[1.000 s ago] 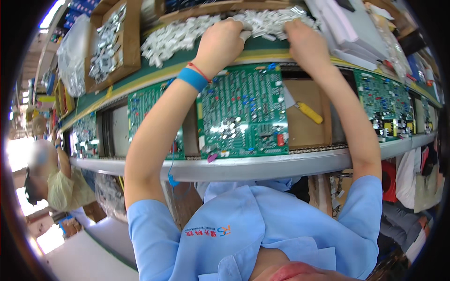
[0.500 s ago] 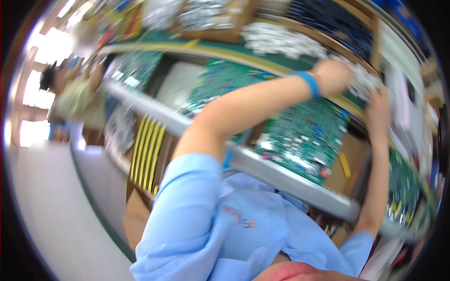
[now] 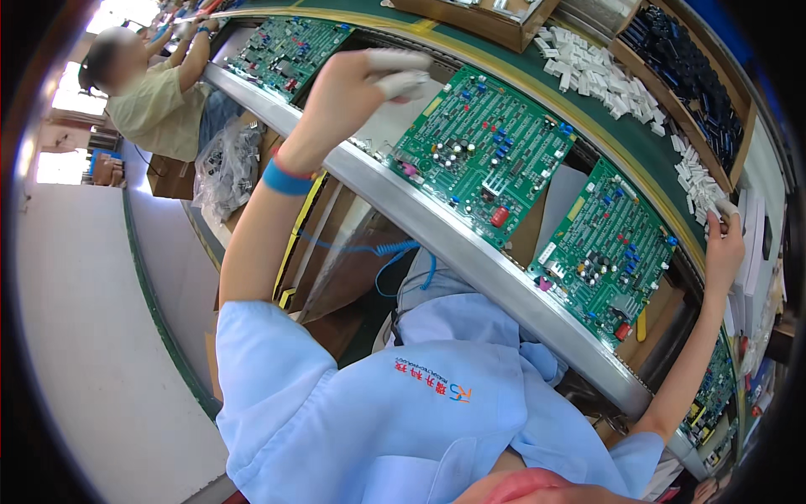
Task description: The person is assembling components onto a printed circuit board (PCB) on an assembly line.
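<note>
My left hand (image 3: pixel 357 94), with white finger covers and a blue wristband (image 3: pixel 287 178), is raised over the conveyor between two green circuit boards. Its covered fingers stretch to the right, slightly apart, and nothing shows in them. Just right of them lies a populated circuit board (image 3: pixel 483 155); another circuit board (image 3: pixel 606 252) sits further right. At the far right, my right hand (image 3: pixel 724 248) has its fingertips drawn together at the end of a pile of small white block-shaped parts (image 3: pixel 695 181). Whether a part is between those fingertips is hidden.
A metal rail (image 3: pixel 420 217) runs along the conveyor's near side. Behind are a larger heap of white parts (image 3: pixel 596 76) and a cardboard box (image 3: pixel 722 118) of dark parts. Up the line, a co-worker (image 3: pixel 155 97) reaches to the conveyor near a third board (image 3: pixel 285 55). A coiled blue cord (image 3: pixel 395 248) hangs below.
My left hand has swung left from near the white parts to the gap between boards. My right hand stays by the pile, slightly lower and further right. The view has shifted.
</note>
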Action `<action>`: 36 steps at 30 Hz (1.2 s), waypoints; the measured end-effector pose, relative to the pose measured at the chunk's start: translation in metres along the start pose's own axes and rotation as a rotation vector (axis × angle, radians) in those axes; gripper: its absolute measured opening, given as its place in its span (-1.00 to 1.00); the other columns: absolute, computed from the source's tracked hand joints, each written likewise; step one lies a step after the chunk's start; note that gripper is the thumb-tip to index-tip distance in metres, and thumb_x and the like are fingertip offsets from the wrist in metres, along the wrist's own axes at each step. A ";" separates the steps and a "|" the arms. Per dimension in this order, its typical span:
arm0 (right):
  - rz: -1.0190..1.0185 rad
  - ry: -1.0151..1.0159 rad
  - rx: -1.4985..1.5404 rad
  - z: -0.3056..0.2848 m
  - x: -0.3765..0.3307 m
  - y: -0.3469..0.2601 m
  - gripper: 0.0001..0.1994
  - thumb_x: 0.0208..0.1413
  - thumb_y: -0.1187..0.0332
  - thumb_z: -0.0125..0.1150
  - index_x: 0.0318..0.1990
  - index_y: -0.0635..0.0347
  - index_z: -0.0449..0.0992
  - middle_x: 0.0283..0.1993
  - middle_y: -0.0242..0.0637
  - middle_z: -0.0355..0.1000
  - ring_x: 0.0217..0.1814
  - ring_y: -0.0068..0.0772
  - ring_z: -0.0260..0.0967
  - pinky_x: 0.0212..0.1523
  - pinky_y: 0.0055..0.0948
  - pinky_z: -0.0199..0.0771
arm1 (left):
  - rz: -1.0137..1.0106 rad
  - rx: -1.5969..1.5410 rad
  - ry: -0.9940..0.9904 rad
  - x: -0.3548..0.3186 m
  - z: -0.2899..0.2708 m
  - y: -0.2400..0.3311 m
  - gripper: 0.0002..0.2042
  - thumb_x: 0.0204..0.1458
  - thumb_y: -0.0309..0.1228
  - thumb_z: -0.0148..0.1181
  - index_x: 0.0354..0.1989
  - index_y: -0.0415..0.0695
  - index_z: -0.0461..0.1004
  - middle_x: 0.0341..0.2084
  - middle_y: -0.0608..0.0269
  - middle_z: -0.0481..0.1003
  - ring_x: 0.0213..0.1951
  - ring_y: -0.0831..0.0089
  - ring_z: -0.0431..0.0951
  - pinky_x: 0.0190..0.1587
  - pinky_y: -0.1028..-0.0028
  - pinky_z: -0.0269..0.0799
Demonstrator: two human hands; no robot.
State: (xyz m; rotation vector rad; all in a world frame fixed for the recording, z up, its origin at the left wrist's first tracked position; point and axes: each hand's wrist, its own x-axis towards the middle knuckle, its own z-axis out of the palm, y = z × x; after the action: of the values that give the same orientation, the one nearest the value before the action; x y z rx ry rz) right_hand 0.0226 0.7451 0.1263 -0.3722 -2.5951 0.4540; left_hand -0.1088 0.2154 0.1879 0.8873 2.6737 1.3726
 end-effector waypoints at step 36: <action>-0.518 -0.286 0.131 0.137 0.048 -0.276 -0.85 0.04 0.29 0.14 -0.33 0.05 0.63 -0.29 -0.28 0.53 -0.21 -0.13 0.51 -0.24 -0.20 0.50 | -0.184 0.195 0.101 -0.058 0.024 -0.062 -0.87 0.08 -0.38 0.23 -0.38 -0.18 0.60 -0.46 0.13 0.53 -0.44 0.22 0.40 -0.23 0.34 0.25</action>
State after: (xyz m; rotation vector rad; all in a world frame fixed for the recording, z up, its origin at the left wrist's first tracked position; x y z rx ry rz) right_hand -0.1354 0.4762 0.1360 0.4343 -2.7709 0.5123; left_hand -0.0840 0.1773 0.1127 0.5769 2.9180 1.1650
